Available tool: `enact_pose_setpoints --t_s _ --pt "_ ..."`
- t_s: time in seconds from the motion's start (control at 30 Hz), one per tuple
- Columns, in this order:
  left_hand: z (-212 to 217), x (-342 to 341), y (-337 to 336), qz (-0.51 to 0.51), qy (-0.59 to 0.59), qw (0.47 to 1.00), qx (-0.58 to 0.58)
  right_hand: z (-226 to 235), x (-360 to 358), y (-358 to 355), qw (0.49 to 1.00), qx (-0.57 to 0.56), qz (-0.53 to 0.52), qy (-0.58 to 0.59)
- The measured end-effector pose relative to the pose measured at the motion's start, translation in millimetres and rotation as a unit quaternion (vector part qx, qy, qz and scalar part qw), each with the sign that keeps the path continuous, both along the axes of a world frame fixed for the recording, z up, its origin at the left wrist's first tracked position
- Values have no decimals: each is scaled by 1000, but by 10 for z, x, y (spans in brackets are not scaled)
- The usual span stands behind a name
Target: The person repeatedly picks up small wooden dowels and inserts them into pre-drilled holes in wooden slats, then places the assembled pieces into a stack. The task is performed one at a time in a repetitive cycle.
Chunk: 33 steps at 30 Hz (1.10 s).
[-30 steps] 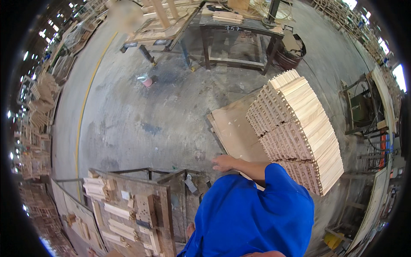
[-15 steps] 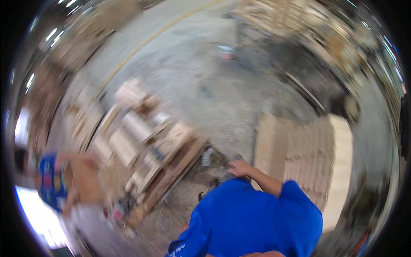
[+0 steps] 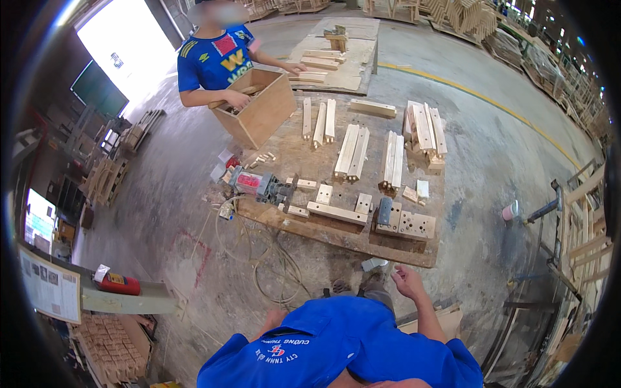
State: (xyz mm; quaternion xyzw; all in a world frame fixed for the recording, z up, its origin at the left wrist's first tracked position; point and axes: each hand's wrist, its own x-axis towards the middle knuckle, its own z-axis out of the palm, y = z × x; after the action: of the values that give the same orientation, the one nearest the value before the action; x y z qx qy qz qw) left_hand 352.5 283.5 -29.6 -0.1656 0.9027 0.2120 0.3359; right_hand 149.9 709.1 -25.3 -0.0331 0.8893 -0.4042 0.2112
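Note:
My right hand [image 3: 409, 282] hangs just off the near edge of a wooden worktable [image 3: 310, 234], its fingers loosely curled and apart, with nothing visible in them. Only a bit of my left hand [image 3: 273, 318] shows beside my blue shirt; its fingers are hidden. Nearest on the tabletop is a drilled wooden block [image 3: 416, 225] with a dark grey piece [image 3: 385, 211] on it. Left of that lie a long wooden bar [image 3: 336, 212] and a machine with a red-and-clear part [image 3: 251, 183]. Several wood strips [image 3: 352, 152] lie in groups farther back.
Across the table a co-worker [image 3: 217, 61] reaches into a plywood box [image 3: 259, 116]. A coiled hose [image 3: 278, 275] lies on the floor to the left. A fire extinguisher [image 3: 118, 282] rests at far left; wooden frames [image 3: 585, 226] stand at right.
My view has swung left, so the worktable now lies ahead and the stack of wood at right has mostly left the picture. My right hand is now away from that stack.

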Motion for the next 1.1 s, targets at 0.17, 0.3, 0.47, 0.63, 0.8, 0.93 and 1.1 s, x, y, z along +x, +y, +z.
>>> enact_pose_setpoints --t_s 0.17,0.3,0.47,0.63,0.8,0.93,1.1 --pt "59 -200 227 47 -23 998 -21 143 -371 29 999 -27 15 11" --pt "104 -854 234 -101 67 993 14 204 -522 74 998 -36 47 5" --pt "259 -1950 439 128 159 967 153 113 -558 301 995 -96 -8 -12" --pt "383 -3006 671 178 212 907 318 273 -622 459 996 -65 -61 -17" --pt "540 -3867 576 73 267 922 272 28 -694 382 980 -120 -158 -13" --pt "545 -4388 311 54 280 926 249 217 -835 -26 975 -117 -187 -13" --pt "483 -5088 -45 48 313 926 208 400 -1019 -593 974 -124 -186 -24"
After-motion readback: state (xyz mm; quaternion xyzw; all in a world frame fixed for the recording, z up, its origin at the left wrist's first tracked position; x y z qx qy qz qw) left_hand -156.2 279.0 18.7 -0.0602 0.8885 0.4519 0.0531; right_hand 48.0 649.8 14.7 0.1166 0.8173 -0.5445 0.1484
